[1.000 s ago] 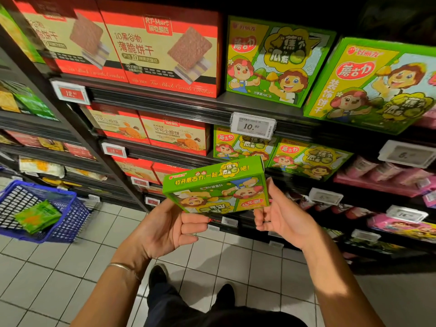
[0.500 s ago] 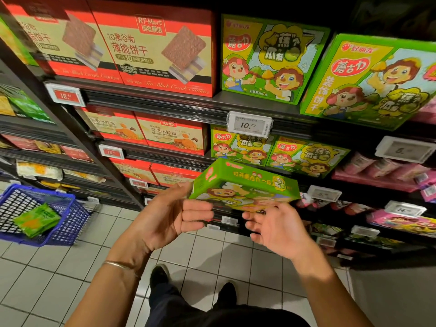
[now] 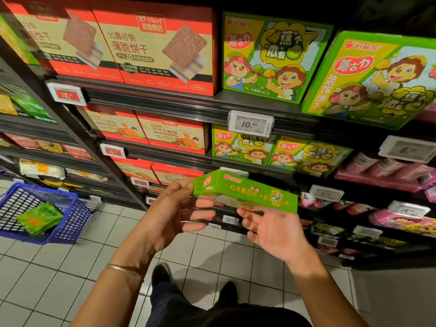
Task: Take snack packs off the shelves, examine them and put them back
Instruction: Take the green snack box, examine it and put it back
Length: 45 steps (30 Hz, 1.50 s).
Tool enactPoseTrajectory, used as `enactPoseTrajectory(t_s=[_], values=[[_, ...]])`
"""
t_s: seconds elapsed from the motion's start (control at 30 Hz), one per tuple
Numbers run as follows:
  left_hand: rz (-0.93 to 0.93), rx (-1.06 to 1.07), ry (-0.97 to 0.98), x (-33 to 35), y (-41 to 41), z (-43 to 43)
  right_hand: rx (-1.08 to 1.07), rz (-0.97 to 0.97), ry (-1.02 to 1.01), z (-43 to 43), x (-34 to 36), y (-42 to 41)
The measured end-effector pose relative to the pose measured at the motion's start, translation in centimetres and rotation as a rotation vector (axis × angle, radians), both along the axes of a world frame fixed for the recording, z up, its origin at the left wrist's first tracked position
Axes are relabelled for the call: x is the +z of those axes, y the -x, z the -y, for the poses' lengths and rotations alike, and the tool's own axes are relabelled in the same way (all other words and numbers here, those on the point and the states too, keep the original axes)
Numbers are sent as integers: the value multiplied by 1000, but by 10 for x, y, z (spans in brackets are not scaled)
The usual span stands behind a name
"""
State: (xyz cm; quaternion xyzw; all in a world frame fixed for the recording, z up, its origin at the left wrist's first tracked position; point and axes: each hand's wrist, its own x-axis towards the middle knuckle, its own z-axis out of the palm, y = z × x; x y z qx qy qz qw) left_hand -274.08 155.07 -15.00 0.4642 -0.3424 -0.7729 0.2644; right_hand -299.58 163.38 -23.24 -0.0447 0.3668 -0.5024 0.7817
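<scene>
I hold a flat green snack box (image 3: 245, 192) level in front of the lower shelves, with its narrow printed side facing me. My left hand (image 3: 172, 215) pinches the box's left end, thumb on top and fingers below. My right hand (image 3: 273, 232) is palm up under the right half. Its index finger lies against the lower edge and its thumb is hidden behind the box. Matching green boxes (image 3: 243, 147) stand on the shelf just above.
Red cracker boxes (image 3: 155, 48) and larger green boxes (image 3: 271, 60) fill the top shelf, above a price tag (image 3: 251, 123). Pink packs (image 3: 382, 168) lie at the right. A blue basket (image 3: 70, 220) on the tiled floor at the left holds a green pack (image 3: 40, 218).
The box has tipped from upright with its front facing me to lying flat, and it has shifted right and a little away. My right hand has slid from its right end to underneath it.
</scene>
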Motion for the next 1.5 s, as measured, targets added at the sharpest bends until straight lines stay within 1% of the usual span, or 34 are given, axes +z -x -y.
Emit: enactPoseTrajectory(t_s=[0.07,0.17,0.27,0.37,0.47,0.57,0.6,0.67,0.73,0.83,0.93,1.03,1.1,1.17,1.23,1.27,1.37,1.47,1.5], values=[[14,3,-5,-1,1,-1,-30,31,-3,-1,2,0],[-13,11,-35,-4,1,-1,-71,67,13,-2,3,0],[-11,21,-15,-3,3,-3,-82,38,60,-2,5,1],[-31,18,29,-1,4,-4,-46,1,35,-1,4,0],[-12,-63,176,5,8,-4,-54,-71,50,-1,3,-5],[8,-195,416,11,13,-12,-79,-298,103,4,6,-10],[12,-248,467,12,17,-15,-101,-343,95,7,7,-12],[29,-337,534,14,23,-19,-154,-354,75,12,12,-12],[49,-367,569,12,24,-19,-185,-385,84,16,19,-12],[11,-313,606,11,21,-15,-228,-477,159,16,31,-9],[-49,-127,656,26,21,-5,-318,-649,333,16,42,-5],[-26,88,792,47,25,12,-459,-833,466,25,72,3],[-34,194,845,62,32,23,-588,-945,593,31,100,7],[-3,271,929,80,41,33,-693,-1073,653,37,124,11],[103,289,1093,97,51,42,-760,-1191,698,41,142,14],[148,300,1153,106,57,45,-787,-1218,705,42,149,14],[225,289,1186,129,75,49,-877,-1315,670,49,168,14],[317,198,1324,133,88,58,-946,-1398,660,58,182,11],[374,203,1352,131,90,63,-944,-1427,666,61,185,10]])
